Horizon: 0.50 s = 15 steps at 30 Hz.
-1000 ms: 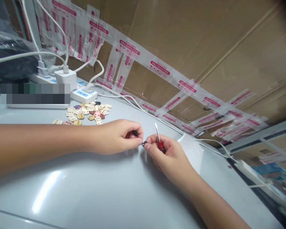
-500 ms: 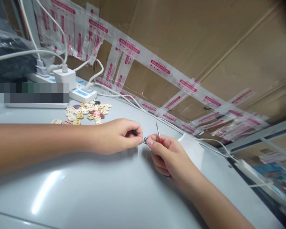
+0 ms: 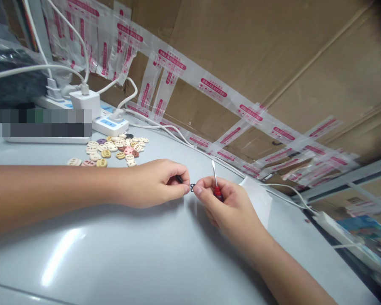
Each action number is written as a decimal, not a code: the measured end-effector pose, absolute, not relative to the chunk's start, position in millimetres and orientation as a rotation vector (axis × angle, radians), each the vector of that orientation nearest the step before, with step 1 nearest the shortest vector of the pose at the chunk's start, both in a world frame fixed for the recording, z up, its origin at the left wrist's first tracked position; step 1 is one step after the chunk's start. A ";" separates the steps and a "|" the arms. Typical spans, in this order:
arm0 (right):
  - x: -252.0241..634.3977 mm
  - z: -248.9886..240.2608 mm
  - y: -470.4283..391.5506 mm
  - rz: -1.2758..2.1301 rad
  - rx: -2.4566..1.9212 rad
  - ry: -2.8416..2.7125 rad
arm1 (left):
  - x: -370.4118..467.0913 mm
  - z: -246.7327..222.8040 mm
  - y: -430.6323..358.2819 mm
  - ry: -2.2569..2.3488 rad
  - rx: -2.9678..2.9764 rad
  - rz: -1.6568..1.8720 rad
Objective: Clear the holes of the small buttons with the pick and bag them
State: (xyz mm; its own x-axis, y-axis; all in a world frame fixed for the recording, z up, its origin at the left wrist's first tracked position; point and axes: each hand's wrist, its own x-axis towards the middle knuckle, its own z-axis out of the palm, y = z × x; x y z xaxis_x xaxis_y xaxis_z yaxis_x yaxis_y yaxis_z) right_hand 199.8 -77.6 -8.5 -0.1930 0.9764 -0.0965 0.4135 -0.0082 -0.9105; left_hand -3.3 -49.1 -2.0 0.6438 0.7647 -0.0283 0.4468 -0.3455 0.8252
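Observation:
Over the table my left hand (image 3: 155,183) is closed, thumb and fingers pinched together around a dark piece (image 3: 179,179) that is mostly hidden. My right hand (image 3: 230,207) faces it, also closed. Tucked in its fingers is a small screwdriver (image 3: 217,193) with a red handle and a metal shaft pointing up. Its thumb and forefinger pinch a small black part with holes (image 3: 192,187), which sits between the two hands' fingertips. Whether this part and the dark piece are joined, I cannot tell.
Behind my left forearm lie several button-like pieces (image 3: 112,146) in cream, yellow, pink and brown. Power strips (image 3: 111,123) with white cables stand at the back left. A taped cardboard wall (image 3: 228,51) rises behind the table. White paper (image 3: 262,201) lies beyond my right hand.
The screwdriver has turned more upright in my right hand, and more of its red handle shows. My right hand's fingers have shifted slightly; my left hand is nearly still.

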 end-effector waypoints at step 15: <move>199.8 -12.2 -74.6 1.146 -1.481 -1.774 | -4.8 -4.4 -45.9 0.949 2.188 0.476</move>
